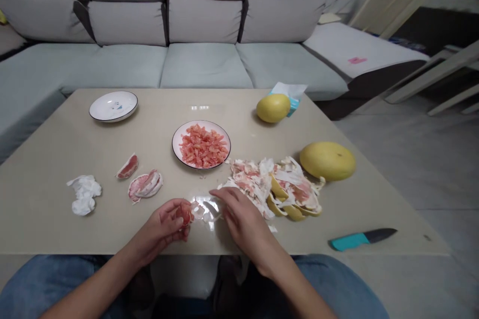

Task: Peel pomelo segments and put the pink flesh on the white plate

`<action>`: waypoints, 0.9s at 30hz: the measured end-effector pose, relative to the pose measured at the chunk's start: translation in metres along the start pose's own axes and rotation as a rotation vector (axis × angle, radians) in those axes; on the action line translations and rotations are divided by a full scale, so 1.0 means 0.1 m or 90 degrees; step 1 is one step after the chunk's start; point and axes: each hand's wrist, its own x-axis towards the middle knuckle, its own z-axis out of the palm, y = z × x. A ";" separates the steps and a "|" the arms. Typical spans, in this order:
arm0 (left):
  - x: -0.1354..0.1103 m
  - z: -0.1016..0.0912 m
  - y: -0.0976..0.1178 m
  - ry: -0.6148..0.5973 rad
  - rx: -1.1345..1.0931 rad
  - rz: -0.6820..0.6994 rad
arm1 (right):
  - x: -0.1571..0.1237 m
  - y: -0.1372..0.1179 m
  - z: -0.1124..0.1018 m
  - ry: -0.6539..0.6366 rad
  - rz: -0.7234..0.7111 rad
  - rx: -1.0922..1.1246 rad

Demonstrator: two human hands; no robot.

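Note:
Near the front edge of the table, my left hand (pixel 167 224) is closed round a peeled red pomelo segment (pixel 185 213). To its right, my right hand (pixel 245 217) hovers by the scrap pile with fingers stretched out and apart; I see nothing in it. Thin membrane scraps (pixel 202 209) lie on the table between the hands. Beyond them is a white plate (pixel 174 147) with a dark rim, heaped with red pomelo pulp (pixel 204 147). A single pomelo segment (pixel 127 167) and a clump of segments (pixel 145 185) with pale skin lie left of the plate.
Peel and membrane scraps (pixel 284 192) are heaped at the right. Two yellow pomelos (pixel 327 161) stand beyond, one beside a tissue pack (pixel 294 102). A turquoise-handled knife (pixel 362 239) lies front right. At left are crumpled tissue (pixel 84 194) and another plate (pixel 103 109). A sofa (pixel 205 65) stands behind.

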 end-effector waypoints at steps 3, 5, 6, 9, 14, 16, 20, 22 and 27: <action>0.01 0.01 0.01 0.033 0.074 0.061 | -0.01 0.06 0.01 -0.028 0.010 -0.077; 0.02 0.00 0.02 0.057 0.122 0.087 | -0.01 0.09 0.03 -0.021 -0.008 -0.076; 0.02 0.00 0.03 0.068 0.143 0.095 | -0.01 0.09 0.03 -0.013 -0.026 -0.062; 0.00 0.00 0.05 0.095 0.194 0.099 | -0.03 0.10 0.05 -0.017 -0.023 -0.066; -0.02 0.06 0.09 0.095 0.228 0.080 | -0.05 0.11 0.12 -0.080 0.014 -0.180; -0.03 0.08 0.09 0.091 0.251 0.088 | -0.04 0.12 0.15 -0.048 -0.057 -0.142; -0.03 0.08 0.06 0.097 0.292 0.100 | -0.04 0.06 0.18 0.005 -0.099 -0.018; -0.04 0.09 0.05 0.098 0.301 0.084 | -0.05 -0.01 0.19 0.013 -0.089 0.047; -0.06 0.16 0.06 0.088 0.316 0.050 | -0.07 -0.12 0.30 0.036 -0.133 0.047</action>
